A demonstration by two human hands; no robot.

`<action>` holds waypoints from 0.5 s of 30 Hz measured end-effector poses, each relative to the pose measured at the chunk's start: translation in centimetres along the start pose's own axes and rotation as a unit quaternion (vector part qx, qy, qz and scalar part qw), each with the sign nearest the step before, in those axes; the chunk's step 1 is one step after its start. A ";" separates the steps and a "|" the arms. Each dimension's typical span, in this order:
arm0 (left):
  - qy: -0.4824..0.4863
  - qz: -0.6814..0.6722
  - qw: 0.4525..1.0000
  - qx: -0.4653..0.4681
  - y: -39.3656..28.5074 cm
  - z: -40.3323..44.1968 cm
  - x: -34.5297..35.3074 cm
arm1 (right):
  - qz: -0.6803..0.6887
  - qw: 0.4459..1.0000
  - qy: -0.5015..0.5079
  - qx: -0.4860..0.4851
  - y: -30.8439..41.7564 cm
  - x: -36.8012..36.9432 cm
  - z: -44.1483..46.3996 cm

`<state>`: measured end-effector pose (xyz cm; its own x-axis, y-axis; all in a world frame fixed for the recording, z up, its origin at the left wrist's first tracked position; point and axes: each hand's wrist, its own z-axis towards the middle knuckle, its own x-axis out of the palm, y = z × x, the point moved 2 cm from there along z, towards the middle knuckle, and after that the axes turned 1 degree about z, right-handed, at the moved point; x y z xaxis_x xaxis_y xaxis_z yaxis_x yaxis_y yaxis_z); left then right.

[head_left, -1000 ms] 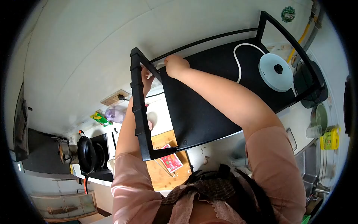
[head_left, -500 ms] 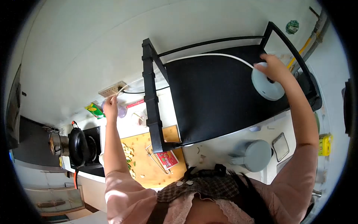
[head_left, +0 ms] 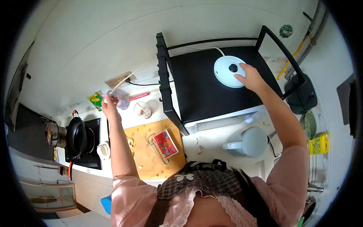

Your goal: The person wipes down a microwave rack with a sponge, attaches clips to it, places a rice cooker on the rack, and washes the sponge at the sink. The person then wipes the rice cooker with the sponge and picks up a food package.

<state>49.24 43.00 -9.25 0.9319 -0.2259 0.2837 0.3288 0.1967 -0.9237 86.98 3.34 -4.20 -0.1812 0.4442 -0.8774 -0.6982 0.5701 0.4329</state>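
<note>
My left hand (head_left: pixel 110 106) is closed on a white cord (head_left: pixel 123 81) in front of the wall socket strip (head_left: pixel 118 79). The cord runs up along the wall and behind the black rack (head_left: pixel 165 79). On the rack's black top (head_left: pixel 200 89) lies a round pale blue kettle base (head_left: pixel 223 72) with a black knob at its centre. My right hand (head_left: pixel 247 76) grips the base's right edge, thumb and fingers on it. A pale blue kettle (head_left: pixel 254 142) stands on the counter below the rack.
A wooden cutting board (head_left: pixel 151 170) bears a red packet (head_left: pixel 165 144) and a wire stand. A black pan (head_left: pixel 76 137) is on the hob at the left. Nearby are a cup (head_left: pixel 141 110) and a purple container (head_left: pixel 120 100). A yellow bottle (head_left: pixel 319 143) stands at right.
The kettle base has moved left across the rack top with my right hand on it. My left hand has gone from behind the rack to near the socket, drawing the white cord along.
</note>
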 end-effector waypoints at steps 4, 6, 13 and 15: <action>-0.022 -0.019 0.999 -0.035 -0.6 1.8 -4.1 | 0.021 1.000 -0.010 -0.002 0.6 0.6 -0.2; -0.011 -0.018 0.999 -0.042 -1.2 1.1 -4.8 | 0.044 0.999 -0.022 0.013 0.8 1.0 -0.4; 0.018 -0.041 0.997 -0.059 -1.1 -3.1 -4.1 | 0.237 0.968 -0.031 0.074 1.1 4.1 1.4; 0.015 -0.051 0.996 -0.070 -0.7 -4.4 -3.1 | 0.208 0.975 -0.028 0.076 3.4 4.3 1.5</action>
<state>45.43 39.36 -10.64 0.8889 -0.2667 0.3724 0.3953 0.0360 -0.9178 84.89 8.21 -6.22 -0.3856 0.6929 -0.6092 -0.4607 0.4275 0.7778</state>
